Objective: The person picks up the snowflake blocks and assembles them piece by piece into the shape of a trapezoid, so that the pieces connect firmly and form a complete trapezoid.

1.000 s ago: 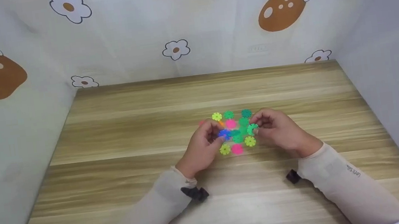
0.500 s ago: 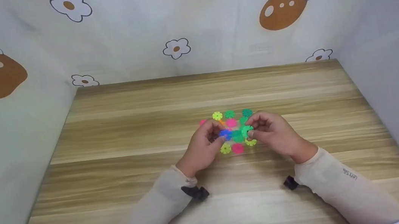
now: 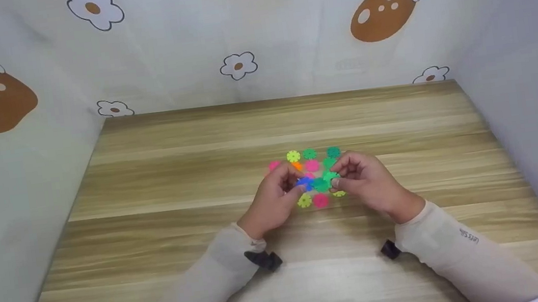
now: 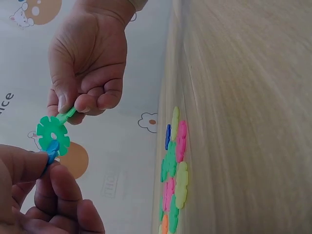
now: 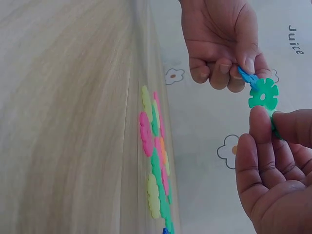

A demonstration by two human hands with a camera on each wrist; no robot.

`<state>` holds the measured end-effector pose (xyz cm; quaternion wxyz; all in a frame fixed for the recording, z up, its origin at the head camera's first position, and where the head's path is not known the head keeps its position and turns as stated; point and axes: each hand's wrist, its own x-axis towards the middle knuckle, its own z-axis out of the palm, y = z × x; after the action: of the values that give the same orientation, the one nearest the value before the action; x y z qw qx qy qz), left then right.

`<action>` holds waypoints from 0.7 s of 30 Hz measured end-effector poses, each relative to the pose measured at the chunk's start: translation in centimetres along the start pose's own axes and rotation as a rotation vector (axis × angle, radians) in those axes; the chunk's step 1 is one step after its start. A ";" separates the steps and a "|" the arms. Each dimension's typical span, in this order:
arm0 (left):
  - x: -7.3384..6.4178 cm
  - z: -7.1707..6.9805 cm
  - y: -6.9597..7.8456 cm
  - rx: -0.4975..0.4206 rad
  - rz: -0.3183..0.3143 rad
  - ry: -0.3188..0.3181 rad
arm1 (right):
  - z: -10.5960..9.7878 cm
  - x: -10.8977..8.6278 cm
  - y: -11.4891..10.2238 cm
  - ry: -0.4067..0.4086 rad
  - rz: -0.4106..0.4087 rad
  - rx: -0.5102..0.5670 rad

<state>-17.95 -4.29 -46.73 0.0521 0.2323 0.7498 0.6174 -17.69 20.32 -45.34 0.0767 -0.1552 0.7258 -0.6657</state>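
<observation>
My left hand [image 3: 267, 202] pinches a blue slotted snowflake disc [image 3: 305, 184] between thumb and forefinger. Slotted into it edge to edge is a green snowflake disc [image 4: 47, 130], standing face-on to the left wrist camera. On the far side of that green disc, my right hand [image 3: 376, 184] pinches a lighter green snowflake disc [image 3: 332, 177] turned crosswise against its rim. How deeply these two green discs interlock cannot be made out. All three are held up above the table, with fingertips covering parts of the blue and lighter green ones.
Several loose snowflake discs lie flat on the wooden table [image 3: 190, 181] below my hands, among them a yellow disc [image 3: 293, 156], a pink disc [image 3: 320, 200], an orange disc [image 3: 297, 166] and a dark green disc [image 3: 333, 152]. Patterned cloth walls [image 3: 169, 45] surround the table's back and sides.
My right hand has moved left with the lighter green disc, bringing it against the green disc. My left hand has stayed almost still, keeping its pinch on the blue one.
</observation>
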 end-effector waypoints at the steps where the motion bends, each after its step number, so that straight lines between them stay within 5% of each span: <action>1: 0.0 0.0 0.1 0.001 0.001 -0.002 | 0.1 0.0 0.0 0.004 0.001 0.009; 12: -0.1 0.0 0.3 -0.023 -0.045 -0.019 | 0.2 0.0 0.3 0.003 -0.011 0.077; 21: -0.1 0.1 0.5 -0.011 -0.021 -0.020 | 0.2 -0.1 0.3 -0.012 -0.055 0.085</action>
<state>-17.71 -4.19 -46.31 0.0676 0.2302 0.7483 0.6185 -17.62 20.17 -45.70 0.0693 -0.1758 0.6920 -0.6967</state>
